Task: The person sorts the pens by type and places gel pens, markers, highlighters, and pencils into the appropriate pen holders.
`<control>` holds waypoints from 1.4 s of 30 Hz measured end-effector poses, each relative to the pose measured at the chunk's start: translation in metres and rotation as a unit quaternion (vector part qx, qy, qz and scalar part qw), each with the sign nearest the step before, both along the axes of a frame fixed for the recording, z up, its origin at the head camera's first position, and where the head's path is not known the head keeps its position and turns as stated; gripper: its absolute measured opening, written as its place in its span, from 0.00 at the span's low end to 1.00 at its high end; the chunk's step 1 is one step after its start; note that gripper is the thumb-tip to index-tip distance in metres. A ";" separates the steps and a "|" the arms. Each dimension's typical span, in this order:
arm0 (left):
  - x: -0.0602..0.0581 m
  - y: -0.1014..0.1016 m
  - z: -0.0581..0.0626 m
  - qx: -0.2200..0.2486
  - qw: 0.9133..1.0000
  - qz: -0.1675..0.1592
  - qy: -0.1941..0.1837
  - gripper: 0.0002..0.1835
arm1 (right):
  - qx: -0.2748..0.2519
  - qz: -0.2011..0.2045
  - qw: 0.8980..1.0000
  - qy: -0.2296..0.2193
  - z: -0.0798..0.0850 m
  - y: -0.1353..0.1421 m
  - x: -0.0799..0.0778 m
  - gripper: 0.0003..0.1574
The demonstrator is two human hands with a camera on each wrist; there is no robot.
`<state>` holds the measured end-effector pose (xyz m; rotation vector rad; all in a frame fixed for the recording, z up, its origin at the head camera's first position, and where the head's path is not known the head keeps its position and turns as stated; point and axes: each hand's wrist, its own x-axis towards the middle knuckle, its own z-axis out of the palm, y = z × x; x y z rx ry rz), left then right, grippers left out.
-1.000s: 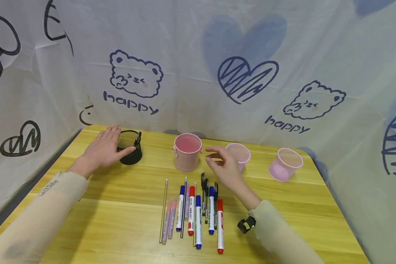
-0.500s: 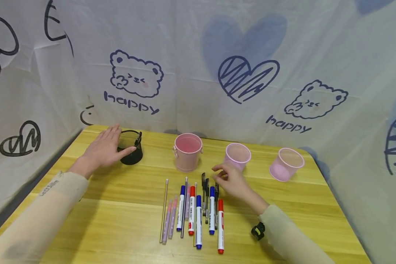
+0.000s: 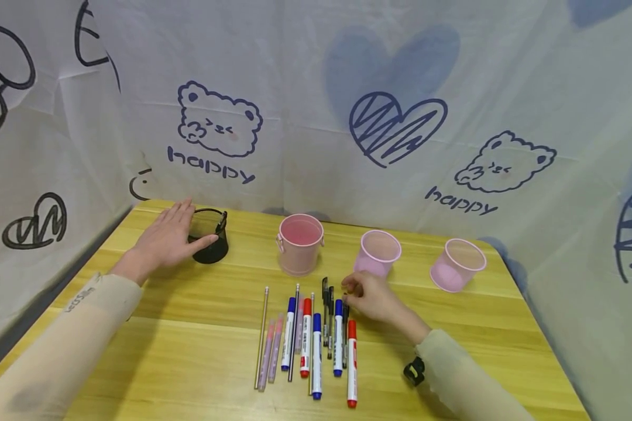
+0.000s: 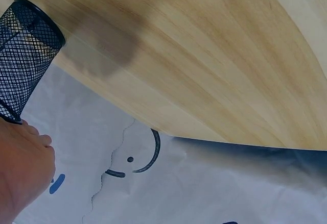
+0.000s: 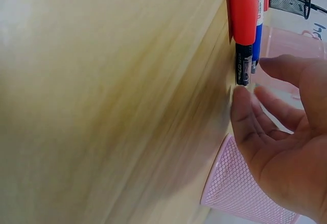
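My left hand (image 3: 163, 240) lies along the left side of a black mesh pen cup (image 3: 210, 248), fingers straight and thumb across its front. The same mesh cup (image 4: 30, 45) stands beside the hand in the left wrist view. My right hand (image 3: 376, 298) reaches down to the top end of a black-capped gel pen (image 3: 345, 311), beside a blue-capped marker (image 3: 338, 339). In the right wrist view its fingertips are right at the end of the black cap (image 5: 244, 66), with the thumb spread apart from the fingers.
Several markers, gel pens, pencils and pink pens lie in a loose row, including a red-capped marker (image 3: 351, 362) and a pencil (image 3: 261, 339). Behind stand a pink bucket (image 3: 299, 257) and two pink mesh cups, one (image 3: 373, 265) by my right hand, another (image 3: 449, 278) farther right.
My right hand has come down and slightly right, from beside the pink bucket to the black-capped gel pen. The left hand stays at the black cup.
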<state>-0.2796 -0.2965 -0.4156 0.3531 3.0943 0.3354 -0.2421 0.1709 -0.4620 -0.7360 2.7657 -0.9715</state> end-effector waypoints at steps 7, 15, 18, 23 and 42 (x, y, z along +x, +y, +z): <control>0.000 0.000 0.000 0.004 1.000 0.000 0.002 0.60 | 0.008 0.022 1.000 -0.001 -0.001 0.000 0.001 0.19; 0.000 0.000 -0.001 0.004 1.000 0.001 0.002 0.60 | 0.023 0.008 1.000 -0.007 -0.001 -0.001 0.003 0.18; 0.001 0.000 -0.001 0.005 1.000 0.000 0.002 0.60 | 0.031 -0.001 0.999 -0.012 -0.001 -0.002 0.005 0.18; 0.001 0.000 -0.001 0.007 1.000 0.000 0.000 0.60 | 0.029 -0.004 0.999 -0.014 0.000 -0.002 0.006 0.20; 0.001 0.000 -0.002 0.002 1.000 0.004 0.007 0.60 | 0.032 -0.036 0.998 -0.045 0.001 -0.013 0.007 0.22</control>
